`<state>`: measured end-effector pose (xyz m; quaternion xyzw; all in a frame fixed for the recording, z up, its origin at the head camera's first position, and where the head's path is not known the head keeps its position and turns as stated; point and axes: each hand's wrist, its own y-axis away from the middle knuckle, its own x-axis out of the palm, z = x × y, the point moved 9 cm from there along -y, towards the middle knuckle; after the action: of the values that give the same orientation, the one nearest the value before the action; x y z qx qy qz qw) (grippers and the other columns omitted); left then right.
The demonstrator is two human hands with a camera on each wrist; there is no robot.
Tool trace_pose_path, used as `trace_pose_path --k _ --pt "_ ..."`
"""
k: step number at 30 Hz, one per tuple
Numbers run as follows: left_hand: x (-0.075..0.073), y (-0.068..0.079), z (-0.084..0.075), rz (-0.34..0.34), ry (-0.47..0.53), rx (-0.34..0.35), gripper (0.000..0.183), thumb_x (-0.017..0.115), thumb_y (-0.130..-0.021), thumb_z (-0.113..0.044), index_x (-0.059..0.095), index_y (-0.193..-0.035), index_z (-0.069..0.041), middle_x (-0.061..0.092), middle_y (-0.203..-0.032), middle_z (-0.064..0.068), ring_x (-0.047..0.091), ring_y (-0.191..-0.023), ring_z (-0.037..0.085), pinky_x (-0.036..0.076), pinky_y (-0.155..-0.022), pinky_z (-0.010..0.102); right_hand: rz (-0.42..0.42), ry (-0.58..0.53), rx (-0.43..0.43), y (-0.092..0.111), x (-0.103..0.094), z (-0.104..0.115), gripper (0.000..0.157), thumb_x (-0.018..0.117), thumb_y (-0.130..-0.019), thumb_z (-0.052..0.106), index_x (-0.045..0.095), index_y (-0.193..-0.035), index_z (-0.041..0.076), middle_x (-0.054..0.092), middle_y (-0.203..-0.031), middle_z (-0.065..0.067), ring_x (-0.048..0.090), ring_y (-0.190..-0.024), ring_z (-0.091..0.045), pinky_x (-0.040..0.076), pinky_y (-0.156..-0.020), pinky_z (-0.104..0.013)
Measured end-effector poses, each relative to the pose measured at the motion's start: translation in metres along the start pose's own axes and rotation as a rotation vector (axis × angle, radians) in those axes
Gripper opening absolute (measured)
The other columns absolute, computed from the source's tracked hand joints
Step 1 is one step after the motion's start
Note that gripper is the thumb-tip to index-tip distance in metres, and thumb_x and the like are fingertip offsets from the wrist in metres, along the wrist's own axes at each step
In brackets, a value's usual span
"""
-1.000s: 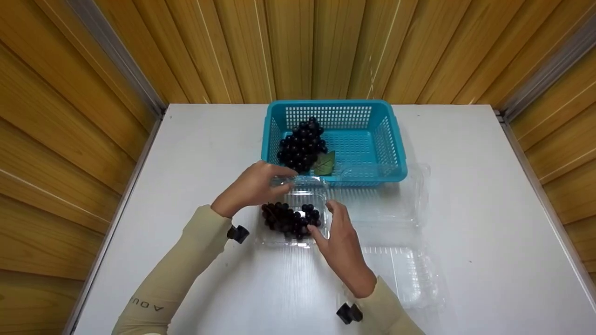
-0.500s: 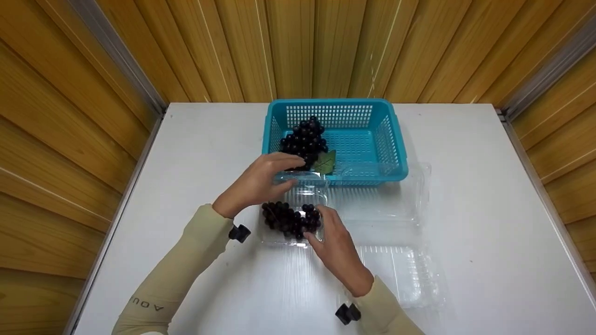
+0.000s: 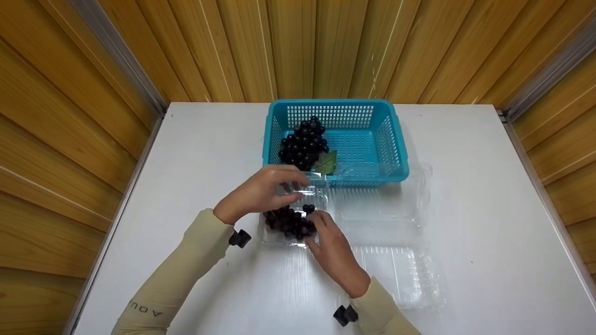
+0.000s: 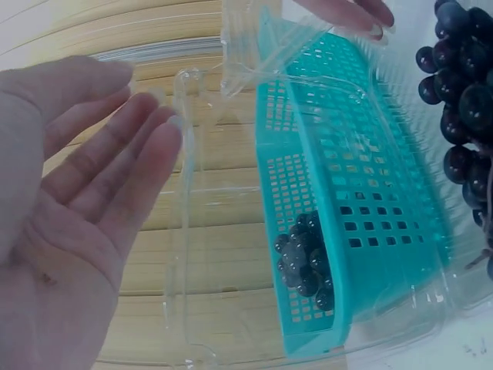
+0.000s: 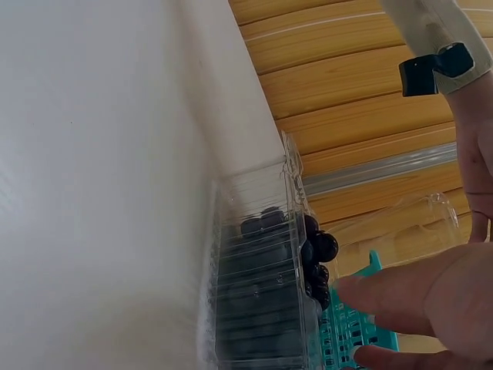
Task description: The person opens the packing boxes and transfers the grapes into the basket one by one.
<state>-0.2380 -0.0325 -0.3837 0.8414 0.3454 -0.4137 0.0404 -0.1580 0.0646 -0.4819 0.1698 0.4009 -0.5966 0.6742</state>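
Note:
A bunch of dark grapes (image 3: 288,224) lies in an open clear plastic clamshell box (image 3: 267,239), its lid (image 4: 181,193) standing raised at the back. My right hand (image 3: 333,253) is at the box's right side, fingertips and thumb spread against the right end of the bunch. In the right wrist view, my thumb (image 5: 385,297) points at the grapes (image 5: 316,266) over the box's rim. Over the back of the box hovers my left hand (image 3: 267,188), its fingers loosely bent. The left wrist view shows that palm (image 4: 69,223) with nothing in it, beside the clear lid.
Behind the box stands a blue perforated basket (image 3: 396,139) holding another dark grape bunch (image 3: 302,144) and a green leaf (image 3: 326,162). To the right on the white table (image 3: 479,223) lies another open clear clamshell (image 3: 409,274), its lid overlapping the basket's front in this view.
My right hand has moved left from the box's edge onto the grapes. My left hand rose toward the lid's back edge, then came down and slightly right over the box.

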Motion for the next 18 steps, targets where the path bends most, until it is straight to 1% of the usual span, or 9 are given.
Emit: trace_pose_path --k 3,6,10,15,18 --pt "0.009 0.002 0.003 0.064 -0.025 -0.020 0.024 0.069 -0.089 -0.015 0.071 -0.113 -0.012 0.070 -0.112 0.004 0.066 -0.102 0.014 0.057 -0.083 0.027 0.001 0.004 -0.005 0.000 0.002 0.000 0.044 0.075 -0.079 0.000 0.058 -0.119 0.005 0.052 -0.131 -0.012 0.059 -0.116 -0.026 0.054 -0.087 -0.038" --pt "0.017 0.003 0.005 0.107 -0.066 -0.024 0.025 0.068 -0.090 -0.017 0.071 -0.114 -0.013 0.071 -0.113 0.003 0.066 -0.104 0.014 0.056 -0.086 0.028 0.008 0.027 -0.011 0.000 0.003 0.001 0.045 0.076 -0.078 -0.003 0.059 -0.118 0.004 0.052 -0.132 -0.013 0.058 -0.118 -0.027 0.054 -0.087 -0.039" --pt "0.028 0.006 0.008 0.162 -0.113 -0.047 0.029 0.070 -0.088 -0.019 0.070 -0.117 -0.014 0.069 -0.118 0.001 0.065 -0.109 0.015 0.054 -0.092 0.031 0.013 0.073 -0.026 0.001 0.004 0.002 0.046 0.077 -0.075 -0.004 0.060 -0.116 0.006 0.051 -0.133 -0.014 0.053 -0.124 -0.029 0.053 -0.091 -0.039" --pt "0.042 0.010 0.013 0.221 -0.160 -0.064 0.037 0.075 -0.085 -0.019 0.068 -0.121 -0.015 0.068 -0.121 0.001 0.063 -0.113 0.013 0.052 -0.096 0.030 -0.019 0.115 -0.037 0.001 0.004 0.002 0.037 0.073 -0.080 -0.002 0.063 -0.113 0.008 0.053 -0.132 -0.013 0.051 -0.125 -0.029 0.052 -0.093 -0.040" --pt "0.052 0.013 0.018 0.261 -0.166 -0.072 0.040 0.076 -0.083 -0.016 0.067 -0.122 -0.014 0.067 -0.121 0.002 0.062 -0.114 0.014 0.052 -0.096 0.031 -0.033 0.128 -0.039 0.001 0.003 0.001 0.034 0.070 -0.081 -0.005 0.063 -0.112 0.007 0.053 -0.131 -0.014 0.052 -0.124 -0.029 0.052 -0.092 -0.040"
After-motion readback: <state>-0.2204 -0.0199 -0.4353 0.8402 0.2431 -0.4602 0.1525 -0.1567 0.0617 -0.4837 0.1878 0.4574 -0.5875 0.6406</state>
